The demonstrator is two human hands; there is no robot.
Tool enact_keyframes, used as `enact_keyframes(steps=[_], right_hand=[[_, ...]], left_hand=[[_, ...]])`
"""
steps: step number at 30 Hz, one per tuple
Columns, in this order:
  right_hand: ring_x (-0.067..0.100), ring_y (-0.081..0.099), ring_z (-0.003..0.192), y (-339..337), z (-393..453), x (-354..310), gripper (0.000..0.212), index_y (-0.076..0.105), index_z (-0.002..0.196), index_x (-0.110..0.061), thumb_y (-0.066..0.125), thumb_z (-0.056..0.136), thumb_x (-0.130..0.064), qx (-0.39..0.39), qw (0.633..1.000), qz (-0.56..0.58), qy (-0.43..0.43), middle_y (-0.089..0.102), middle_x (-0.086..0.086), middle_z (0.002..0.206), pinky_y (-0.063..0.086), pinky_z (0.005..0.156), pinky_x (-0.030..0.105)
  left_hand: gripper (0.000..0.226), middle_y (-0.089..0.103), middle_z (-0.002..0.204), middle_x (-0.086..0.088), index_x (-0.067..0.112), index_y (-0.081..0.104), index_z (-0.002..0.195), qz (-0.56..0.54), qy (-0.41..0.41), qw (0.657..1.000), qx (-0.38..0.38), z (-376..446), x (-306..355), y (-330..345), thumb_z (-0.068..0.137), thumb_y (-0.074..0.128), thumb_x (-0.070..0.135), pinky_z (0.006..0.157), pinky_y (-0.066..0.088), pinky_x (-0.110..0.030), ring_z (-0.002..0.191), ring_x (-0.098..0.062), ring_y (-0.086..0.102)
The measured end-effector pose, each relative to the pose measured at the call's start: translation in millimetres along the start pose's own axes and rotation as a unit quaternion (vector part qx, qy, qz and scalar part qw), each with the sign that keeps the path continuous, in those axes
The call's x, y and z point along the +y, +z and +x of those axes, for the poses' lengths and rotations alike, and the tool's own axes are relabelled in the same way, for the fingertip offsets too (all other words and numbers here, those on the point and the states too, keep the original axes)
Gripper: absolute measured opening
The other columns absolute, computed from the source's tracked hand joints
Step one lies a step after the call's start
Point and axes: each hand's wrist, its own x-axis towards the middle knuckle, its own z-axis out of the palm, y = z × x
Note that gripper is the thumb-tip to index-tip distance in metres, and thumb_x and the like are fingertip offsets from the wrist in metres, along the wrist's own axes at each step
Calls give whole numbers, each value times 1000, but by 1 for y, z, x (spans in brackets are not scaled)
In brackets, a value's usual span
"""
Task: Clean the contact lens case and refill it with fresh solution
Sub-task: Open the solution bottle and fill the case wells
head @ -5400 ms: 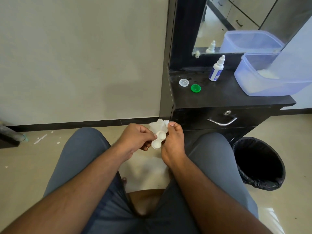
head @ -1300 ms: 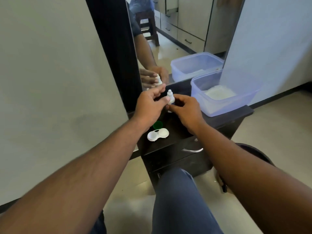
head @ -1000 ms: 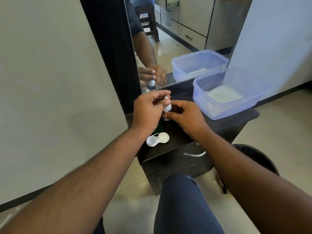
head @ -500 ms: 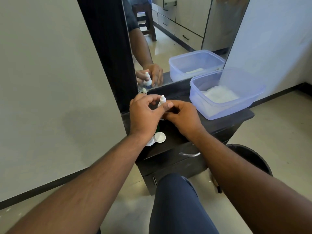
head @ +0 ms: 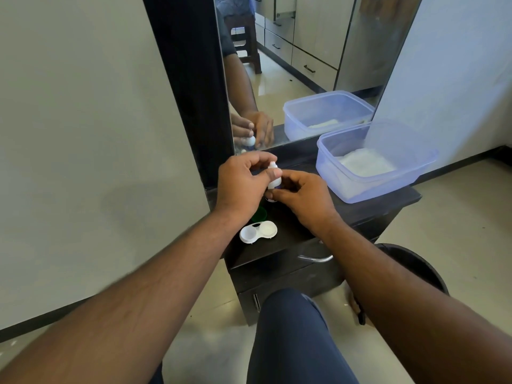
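The white contact lens case (head: 258,231) lies open, both wells facing up, on the front left of the black cabinet top (head: 368,207). Above it I hold a small white solution bottle (head: 274,182) upright between both hands. My right hand (head: 300,196) grips the bottle's body from the right. My left hand (head: 242,187) pinches its upper part, thumb and fingers around the white cap or nozzle. A green lens-case cap (head: 259,214) lies on the top, partly hidden under my left hand. I cannot tell whether the bottle's cap is on or off.
A clear blue plastic tub (head: 371,162) with white tissue inside stands on the cabinet's right side. A mirror (head: 299,65) rises behind it. A black bin (head: 410,266) stands on the floor at the right. The drawer handle (head: 315,257) faces my knee (head: 291,328).
Over the last second both hands stayed on the bottle, my left fingers working at its top. Five seconds ago I was wiping the case with tissue in my lap; the case now lies on the cabinet.
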Motion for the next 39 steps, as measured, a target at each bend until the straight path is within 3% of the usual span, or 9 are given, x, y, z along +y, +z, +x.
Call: enact_keyframes(steps=[7,10,13,16,20,25,31,34,39], right_hand=[[5,66,93,1,-1,-1,31,69,111,-21,74,81,-19,5,1000,-12,5,72,-7,100,53,91,30],[6,66,90,0,-1,0,28,69,108,-22,74,81,-19,10,1000,-5,-2,72,-7,94,55,88,30],[4,65,93,-1,-1,1,32,68,112,-22,73,81,-17,2,1000,9,-2,71,-8,100,53,91,28],[3,64,96,-1,0,0,37,67,116,-22,74,80,-17,-4,1000,13,-3,71,-8,105,50,92,23],[4,64,97,-2,1,0,38,66,117,-23,74,80,-18,-10,1000,14,6,70,-7,107,49,93,21],[0,64,93,-2,0,2,38,68,112,-25,78,76,-19,10,999,44,17,71,-12,101,48,88,18],[-1,64,95,-3,0,6,42,64,118,-24,76,78,-21,61,992,111,17,69,-11,106,51,83,14],[8,61,100,-5,1,8,40,62,120,-30,72,82,-23,56,990,131,13,64,-8,112,52,84,22],[11,63,91,-10,-2,6,37,65,116,-28,73,81,-20,40,981,189,28,65,-9,108,53,69,21]], left_hand=[[24,63,80,2,15,62,82,51,10,999,16,1,2,2,76,80,29,68,51,-22,81,-17,60],[40,67,103,5,20,61,108,24,-14,998,-65,6,5,-5,75,82,28,77,43,-9,99,-9,60],[49,67,114,8,23,61,125,6,-24,993,-117,6,-2,-10,79,78,19,93,52,-27,108,-3,62],[29,71,103,8,21,71,110,2,-17,997,-70,2,-6,-12,82,75,13,89,56,-30,99,-4,66],[17,69,90,12,20,70,94,-7,-24,999,-26,4,-1,-9,79,78,17,75,52,-11,86,3,65],[18,72,87,4,16,71,94,-34,-37,997,54,7,3,-15,78,79,17,73,55,-17,81,-6,67],[14,70,77,12,30,71,82,94,-108,990,-18,-8,-31,-23,73,82,25,80,55,-40,78,-11,68],[14,68,71,15,34,69,77,152,-128,980,-25,-11,-34,-19,72,83,34,91,38,-44,79,-15,66],[14,68,79,16,33,69,78,187,-141,972,-25,-7,-33,-21,72,82,36,79,24,-36,97,-14,57]])
